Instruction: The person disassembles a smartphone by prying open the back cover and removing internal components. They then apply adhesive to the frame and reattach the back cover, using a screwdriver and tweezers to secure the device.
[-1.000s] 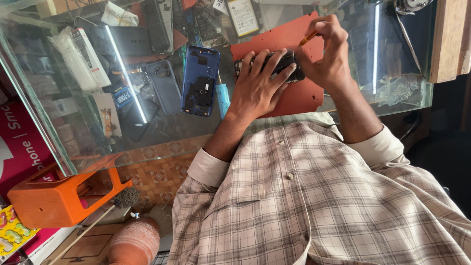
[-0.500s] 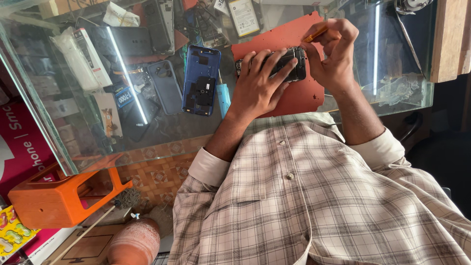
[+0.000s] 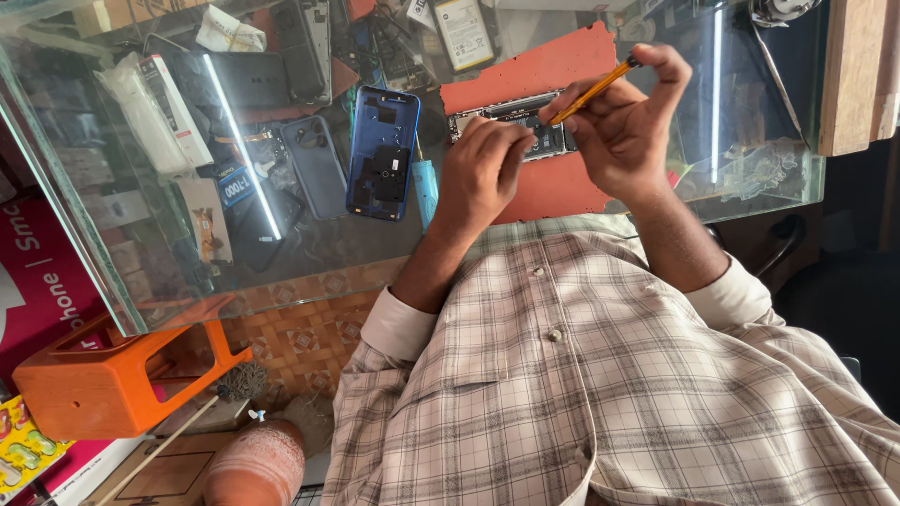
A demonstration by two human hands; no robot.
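Observation:
An opened phone [image 3: 536, 133] with its circuit board showing lies on a red mat [image 3: 539, 73] on the glass counter. My left hand [image 3: 480, 176] rests on the phone's near end with curled fingers and holds it steady. My right hand [image 3: 630, 126] grips a thin yellow-handled tool [image 3: 592, 91] like a pen. The tool's dark tip points down at the phone's board, beside my left fingertips. My plaid shirt sleeves cover both forearms.
A blue phone back shell [image 3: 382, 153] and a blue-handled tool [image 3: 425, 190] lie left of the mat. Boxes and phone parts show under the glass counter [image 3: 309, 253]. An orange stool [image 3: 98, 379] stands on the floor at the left, and a wooden post [image 3: 853, 66] at the right.
My left hand has pulled back slightly, uncovering more of the phone's board. My right hand has tilted, so the yellow tool now shows at a slant with its tip on the phone.

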